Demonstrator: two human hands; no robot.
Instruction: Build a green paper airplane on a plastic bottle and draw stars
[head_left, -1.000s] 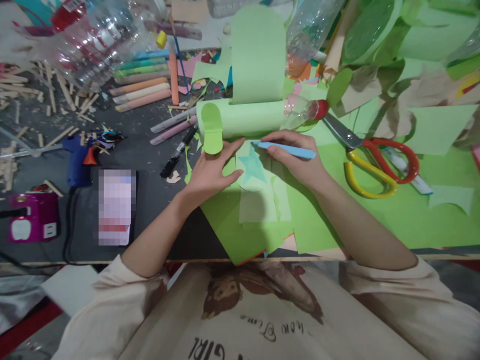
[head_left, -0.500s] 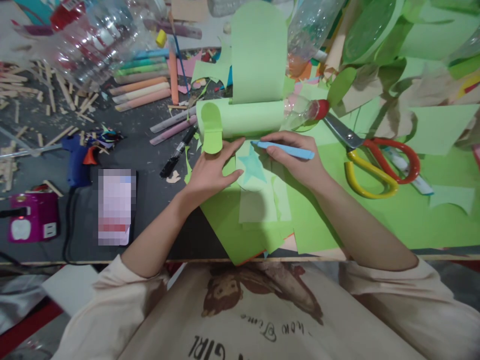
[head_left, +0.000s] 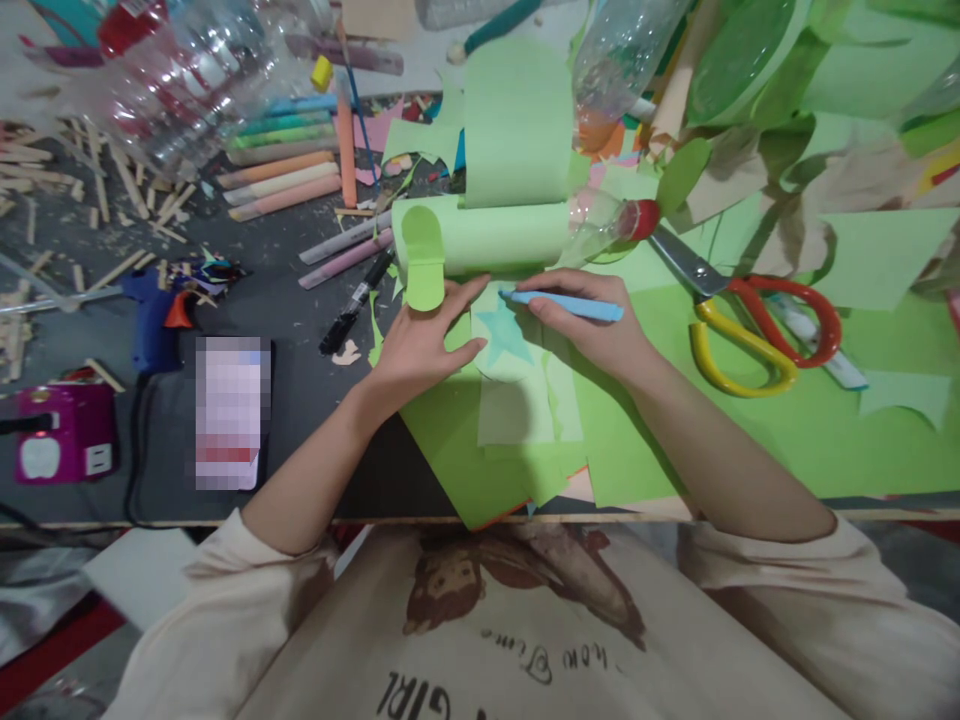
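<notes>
My right hand (head_left: 589, 318) is closed round a light blue marker (head_left: 577, 304), its tip down at the upper part of a blue star (head_left: 508, 338) on pale green paper (head_left: 517, 410). My left hand (head_left: 429, 335) lies open at the left edge of that paper, fingers and thumb spread. Just beyond both hands lies a plastic bottle wrapped in light green paper (head_left: 495, 235), its red cap (head_left: 641, 219) pointing right. A rounded green strip (head_left: 425, 258) is attached at its left end, and a wide pale green flap (head_left: 517, 130) rises behind it.
Scissors (head_left: 739, 310) with red and yellow handles lie to the right on green sheets (head_left: 645, 440). On the left are a blue glue gun (head_left: 154, 315), a phone (head_left: 229, 415), a purple box (head_left: 67, 432), wooden sticks and several markers (head_left: 285, 185). Plastic bottles (head_left: 202, 90) crowd the back.
The marker tip has shifted slightly left and down at the star, my right hand moving with it. The wide flap looks lower, and a teal object shows behind it. My left hand stays put.
</notes>
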